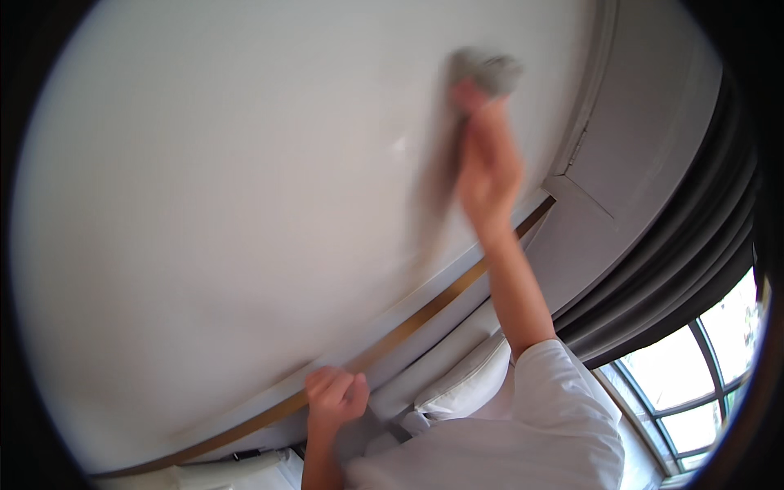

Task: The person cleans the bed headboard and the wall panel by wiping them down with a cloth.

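My right hand (487,165) reaches up along a white wall panel (233,184), arm stretched out. It grips a grey cloth (490,70), blurred by motion, which appears to lie against the panel. Below the hand, a dark shadow falls across the white surface. My left hand (335,392) is low, fingers curled in, beside a gold-coloured trim strip (422,312) at the panel's lower edge. Nothing shows in its fingers. Whether it touches the trim cannot be told.
A pale cushion (468,383) leans below the trim, near my body. On the right are a hinged grey door panel (643,122), a dark curtain (667,257) and a bright window (667,367). A small black object (247,455) lies at the lower left.
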`<state>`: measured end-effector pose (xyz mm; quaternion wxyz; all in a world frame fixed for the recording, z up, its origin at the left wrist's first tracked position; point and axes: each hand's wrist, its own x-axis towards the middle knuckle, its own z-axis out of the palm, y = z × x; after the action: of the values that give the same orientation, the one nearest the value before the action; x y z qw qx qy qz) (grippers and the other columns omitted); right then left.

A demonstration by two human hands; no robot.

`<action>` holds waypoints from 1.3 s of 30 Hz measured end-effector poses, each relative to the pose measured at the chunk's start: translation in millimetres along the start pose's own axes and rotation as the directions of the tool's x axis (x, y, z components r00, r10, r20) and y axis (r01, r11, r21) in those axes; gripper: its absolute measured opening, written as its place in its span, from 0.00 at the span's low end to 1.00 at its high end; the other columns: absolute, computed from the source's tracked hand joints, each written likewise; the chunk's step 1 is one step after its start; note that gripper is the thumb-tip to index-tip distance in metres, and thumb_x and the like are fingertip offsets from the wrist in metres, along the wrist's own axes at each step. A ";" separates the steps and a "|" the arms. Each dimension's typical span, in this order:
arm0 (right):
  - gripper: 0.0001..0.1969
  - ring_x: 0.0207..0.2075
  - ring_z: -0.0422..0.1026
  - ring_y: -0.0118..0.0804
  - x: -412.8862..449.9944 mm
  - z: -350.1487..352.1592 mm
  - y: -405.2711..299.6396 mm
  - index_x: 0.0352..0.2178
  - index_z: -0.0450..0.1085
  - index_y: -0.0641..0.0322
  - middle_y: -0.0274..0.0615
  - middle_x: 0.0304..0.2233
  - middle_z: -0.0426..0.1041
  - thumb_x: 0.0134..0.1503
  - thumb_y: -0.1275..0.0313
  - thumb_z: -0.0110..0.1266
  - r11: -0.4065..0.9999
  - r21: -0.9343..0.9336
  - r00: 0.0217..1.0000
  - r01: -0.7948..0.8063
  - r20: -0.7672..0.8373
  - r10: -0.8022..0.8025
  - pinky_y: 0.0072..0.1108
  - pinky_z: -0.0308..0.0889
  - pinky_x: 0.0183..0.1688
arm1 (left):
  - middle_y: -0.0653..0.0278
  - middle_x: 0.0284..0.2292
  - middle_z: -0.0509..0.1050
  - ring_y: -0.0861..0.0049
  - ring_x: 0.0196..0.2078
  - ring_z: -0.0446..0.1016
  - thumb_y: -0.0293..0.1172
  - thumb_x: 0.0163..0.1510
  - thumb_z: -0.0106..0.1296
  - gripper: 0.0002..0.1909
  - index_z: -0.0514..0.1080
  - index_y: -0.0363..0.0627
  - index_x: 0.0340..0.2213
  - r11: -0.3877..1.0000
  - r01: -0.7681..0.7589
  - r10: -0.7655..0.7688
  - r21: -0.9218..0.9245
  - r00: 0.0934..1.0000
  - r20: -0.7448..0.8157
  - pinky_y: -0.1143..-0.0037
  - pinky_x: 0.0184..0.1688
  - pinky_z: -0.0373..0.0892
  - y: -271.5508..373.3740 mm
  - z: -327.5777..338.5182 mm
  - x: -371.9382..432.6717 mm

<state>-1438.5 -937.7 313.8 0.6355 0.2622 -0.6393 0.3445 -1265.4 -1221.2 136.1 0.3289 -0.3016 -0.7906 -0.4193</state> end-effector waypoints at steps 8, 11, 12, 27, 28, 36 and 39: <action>0.18 0.61 0.66 0.54 -49.7 26.4 -60.1 0.51 0.70 0.69 0.57 0.59 0.69 0.58 0.81 0.49 0.930 -0.089 0.896 0.357 0.312 -0.314 0.40 0.59 0.65 | 0.66 0.11 0.54 0.70 0.12 0.53 0.18 0.46 0.56 0.21 0.55 0.45 0.12 1.000 0.018 -0.020 -0.016 0.992 -0.127 0.72 0.17 0.49 25.4 -34.4 11.1; 0.21 0.63 0.67 0.42 1.0 5.7 3.8 0.61 0.64 0.71 0.49 0.61 0.69 0.67 0.78 0.44 0.978 -0.178 0.983 -0.106 -0.168 0.076 0.28 0.60 0.64 | 0.65 0.11 0.54 0.70 0.12 0.52 0.18 0.46 0.57 0.21 0.56 0.44 0.13 1.000 0.007 -0.004 0.018 0.989 -0.146 0.73 0.17 0.48 37.9 -63.7 4.2; 0.22 0.57 0.71 0.39 14.6 -0.6 13.4 0.61 0.65 0.68 0.46 0.58 0.71 0.67 0.78 0.41 0.965 -0.057 0.933 -0.257 -0.275 0.232 0.25 0.64 0.60 | 0.65 0.11 0.54 0.70 0.12 0.52 0.18 0.47 0.57 0.20 0.57 0.43 0.12 1.000 0.028 -0.027 0.002 0.989 -0.146 0.72 0.16 0.48 40.2 -73.4 -1.2; 0.11 0.52 0.75 0.35 -167.3 65.8 -177.1 0.37 0.78 0.53 0.29 0.49 0.79 0.49 0.74 0.62 0.782 0.587 0.311 0.211 0.718 -0.623 0.29 0.69 0.57 | 0.72 0.09 0.60 0.86 0.14 0.55 0.57 0.66 0.38 0.37 0.77 0.37 0.19 0.097 0.928 -0.990 -0.361 0.127 0.060 0.78 0.20 0.51 4.5 -136.5 -129.1; 0.11 0.51 0.75 0.35 -161.9 63.2 -164.4 0.37 0.78 0.53 0.29 0.49 0.79 0.49 0.73 0.63 0.758 0.609 0.341 0.232 0.679 -0.650 0.29 0.69 0.57 | 0.72 0.10 0.59 0.84 0.13 0.55 0.62 0.65 0.34 0.39 0.77 0.40 0.20 0.122 0.925 -0.989 -0.359 0.145 0.037 0.78 0.19 0.51 0.9 -144.3 -139.2; 0.19 0.58 0.71 0.37 0.3 12.9 -45.7 0.58 0.69 0.68 0.47 0.58 0.73 0.67 0.78 0.45 0.968 -0.026 0.965 -0.248 -0.098 0.245 0.24 0.66 0.59 | 0.74 0.12 0.55 0.83 0.15 0.51 0.61 0.65 0.37 0.34 0.75 0.43 0.23 0.392 0.650 -0.859 -0.651 0.005 -0.512 0.78 0.20 0.48 -11.6 -237.1 -208.2; 0.20 0.56 0.72 0.34 4.9 17.4 -59.8 0.58 0.70 0.67 0.45 0.57 0.74 0.66 0.81 0.43 0.905 0.049 0.884 -0.422 -0.196 0.423 0.20 0.65 0.57 | 0.74 0.12 0.55 0.84 0.15 0.50 0.58 0.65 0.40 0.30 0.74 0.43 0.27 0.397 0.611 -0.840 -0.685 -0.059 -0.539 0.77 0.20 0.47 -19.6 -256.9 -213.2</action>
<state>-1403.5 -988.1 325.9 0.6061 0.0819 -0.6122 0.5011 -1083.2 -1494.6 73.2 0.3506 0.3881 -0.4857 -0.7004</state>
